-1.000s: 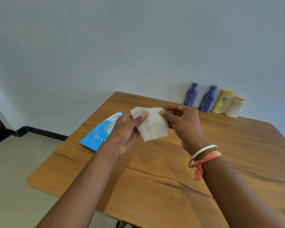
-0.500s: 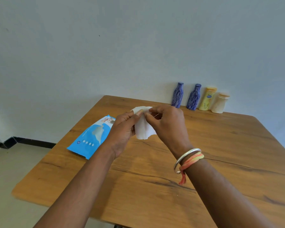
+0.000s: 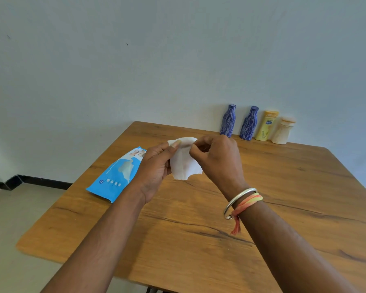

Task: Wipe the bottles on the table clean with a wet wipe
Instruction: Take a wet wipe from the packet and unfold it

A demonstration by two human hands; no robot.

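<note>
A white wet wipe [image 3: 183, 163] hangs above the middle of the wooden table [image 3: 199, 240], pinched at its top edge by both hands. My left hand [image 3: 156, 166] grips its left corner and my right hand [image 3: 218, 159] grips its right side. Against the wall at the table's far edge stand two blue patterned bottles [image 3: 228, 120] [image 3: 249, 123], a yellow bottle [image 3: 266, 125] and a cream bottle [image 3: 283, 130], all upright in a row, well beyond my hands.
A blue wet-wipe pack [image 3: 116, 175] lies flat on the table's left side, just left of my left hand. The table's left edge drops to a beige floor [image 3: 13, 218]. A pale wall rises behind the bottles.
The wipe was spread wide between my hands; my hands have come closer together, so the wipe now hangs narrower and folded. The view has shifted slightly.
</note>
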